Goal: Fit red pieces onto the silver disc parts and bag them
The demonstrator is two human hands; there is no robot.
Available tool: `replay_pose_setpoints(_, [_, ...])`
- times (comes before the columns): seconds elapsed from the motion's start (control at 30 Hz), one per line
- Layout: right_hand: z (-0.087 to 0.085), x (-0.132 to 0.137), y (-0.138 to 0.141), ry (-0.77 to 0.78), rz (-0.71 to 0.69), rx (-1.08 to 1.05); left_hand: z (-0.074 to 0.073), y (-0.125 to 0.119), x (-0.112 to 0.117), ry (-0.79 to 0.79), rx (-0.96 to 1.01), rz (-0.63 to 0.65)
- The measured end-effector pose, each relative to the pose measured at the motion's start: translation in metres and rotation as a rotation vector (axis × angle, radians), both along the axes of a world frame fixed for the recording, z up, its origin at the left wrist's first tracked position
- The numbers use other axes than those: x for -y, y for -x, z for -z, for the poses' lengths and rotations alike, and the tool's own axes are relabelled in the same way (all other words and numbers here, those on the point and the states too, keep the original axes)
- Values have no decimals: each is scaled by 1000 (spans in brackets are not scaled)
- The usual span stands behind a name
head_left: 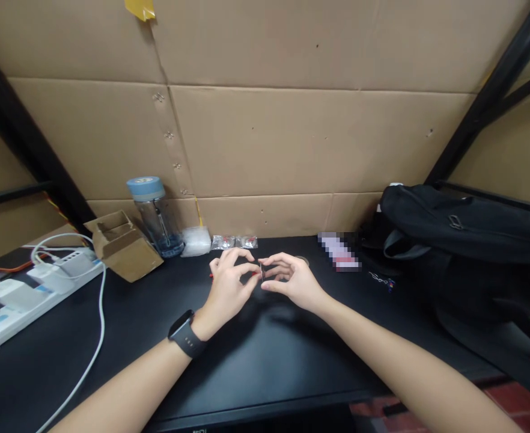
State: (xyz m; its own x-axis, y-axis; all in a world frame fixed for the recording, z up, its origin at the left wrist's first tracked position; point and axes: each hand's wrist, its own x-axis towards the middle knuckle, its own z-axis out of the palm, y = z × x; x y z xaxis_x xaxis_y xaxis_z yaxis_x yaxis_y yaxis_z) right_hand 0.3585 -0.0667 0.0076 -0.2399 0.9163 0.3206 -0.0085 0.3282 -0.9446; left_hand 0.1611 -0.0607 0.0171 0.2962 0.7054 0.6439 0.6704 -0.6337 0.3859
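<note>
My left hand (232, 278), with a black watch (187, 332) on its wrist, is closed in a pinch at the middle of the desk. Bits of a thin red stick-like thing (252, 274) show at its fingers; the rest is hidden behind them. Facing it, my right hand (297, 281) grips a small thin flat piece (262, 272) between thumb and fingertips. That piece stands nearly edge-on to me, so its kind does not show. The red thing's tip points towards it; whether they touch, I cannot tell. Both hands are raised a little over the black desk (274, 367).
A blue-lidded bottle (154, 216), an open cardboard box (123, 245), clear plastic bags (196, 242) and small packets (234, 242) stand at the back. Left lies a power strip (44, 294) with a white cable (101, 319). A black backpack (467, 240) and a keychain (384, 281) are right.
</note>
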Motion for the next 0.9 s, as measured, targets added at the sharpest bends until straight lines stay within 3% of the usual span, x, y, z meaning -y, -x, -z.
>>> replay_pose_setpoints(0.73, [5, -2, -1, 50, -70, -41, 1, -1, 0, 11, -22, 16])
replay_pose_setpoints(0.83, [-1, -1, -7, 25, -99, 91, 1, -1, -1, 2, -34, 2])
replay_pose_setpoints(0.9, [-6, 0, -10, -89, -78, 265, 1, -1, -1, -3, -39, 0])
